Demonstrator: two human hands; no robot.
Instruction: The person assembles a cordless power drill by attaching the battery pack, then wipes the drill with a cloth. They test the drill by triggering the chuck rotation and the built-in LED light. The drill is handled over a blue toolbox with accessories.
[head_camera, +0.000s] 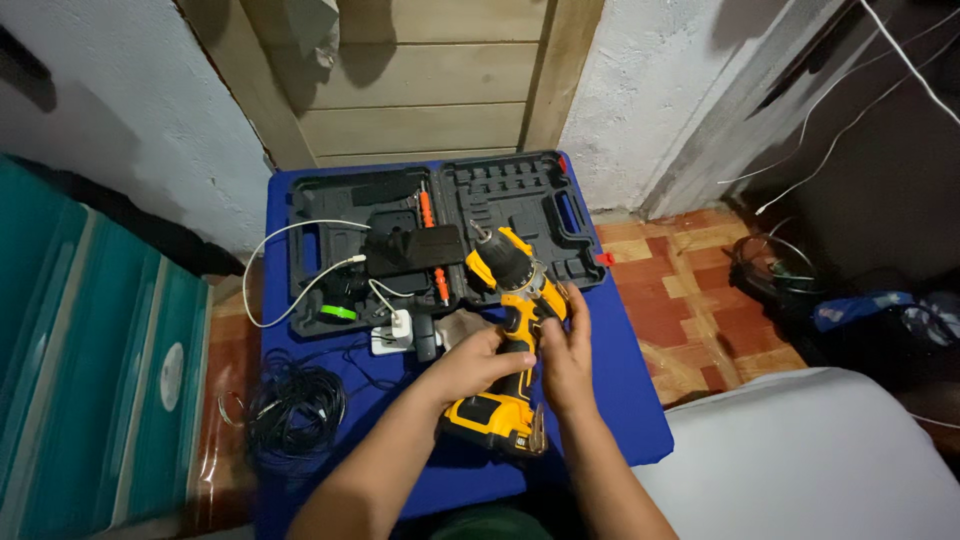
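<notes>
A yellow and black cordless drill (507, 300) is held over a blue table (625, 400), its chuck pointing away toward the open case. My left hand (468, 368) wraps the drill's grip from the left, just above the battery pack (492, 422). My right hand (566, 350) presses against the right side of the drill's body, fingers up by the motor housing. Behind the drill lies an open black tool case (520, 195) with moulded slots, an orange-handled tool (427, 212) and a black block inside.
A white charger plug (392, 335) with its white cable (275, 265) rests at the case's front edge. A coil of black wire (295, 408) lies on the table's left. A teal cabinet (90, 350) stands left; a white cushion (810, 450) right; cables on the tiled floor.
</notes>
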